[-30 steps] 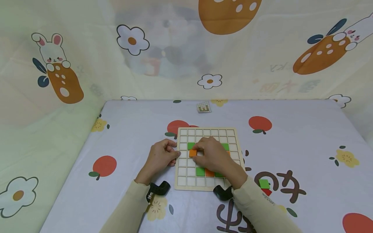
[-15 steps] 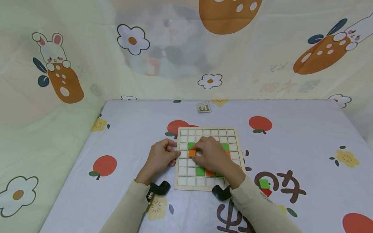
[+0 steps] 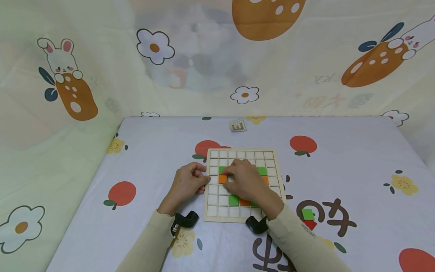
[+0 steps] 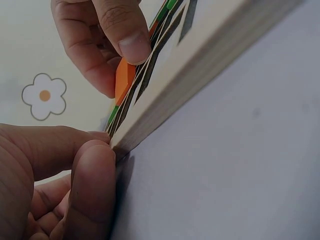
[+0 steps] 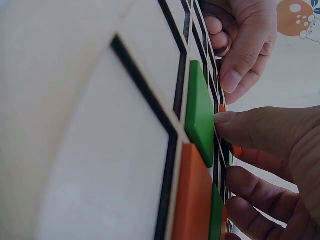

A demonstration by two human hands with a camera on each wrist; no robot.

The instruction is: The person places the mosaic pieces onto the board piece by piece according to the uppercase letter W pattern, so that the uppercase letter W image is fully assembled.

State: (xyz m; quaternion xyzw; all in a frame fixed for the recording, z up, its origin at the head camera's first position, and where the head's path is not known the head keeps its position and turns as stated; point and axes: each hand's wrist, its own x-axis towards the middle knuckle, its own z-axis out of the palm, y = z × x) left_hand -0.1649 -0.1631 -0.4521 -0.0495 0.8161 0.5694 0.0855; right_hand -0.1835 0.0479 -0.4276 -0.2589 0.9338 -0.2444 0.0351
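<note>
In the head view a square wooden grid board (image 3: pixel 214 211) lies on the table. My right hand (image 3: pixel 246 179) is over its middle, thumb and index finger pinching an orange square tile (image 3: pixel 222 179) in a cell on the left. The left wrist view shows the orange tile (image 4: pixel 124 80) tilted, between thumb and finger. My left hand (image 3: pixel 187 183) holds the board's left edge, thumb and index fingertips at the rim. Green tiles (image 3: pixel 233 200) and more orange tiles (image 3: pixel 244 202) sit in other cells; my right hand hides some of the board.
Right of the board, a loose green tile (image 3: pixel 308 214) and a red tile (image 3: pixel 310 224) lie on the printed tablecloth (image 3: pixel 163 147). A small card with a grid pattern (image 3: pixel 237 125) lies behind the board. A patterned curtain (image 3: pixel 204 75) rises behind the table.
My right hand has shifted slightly left with the orange tile, which now lines up with the cell below the left green tile. My left hand has stayed put.
</note>
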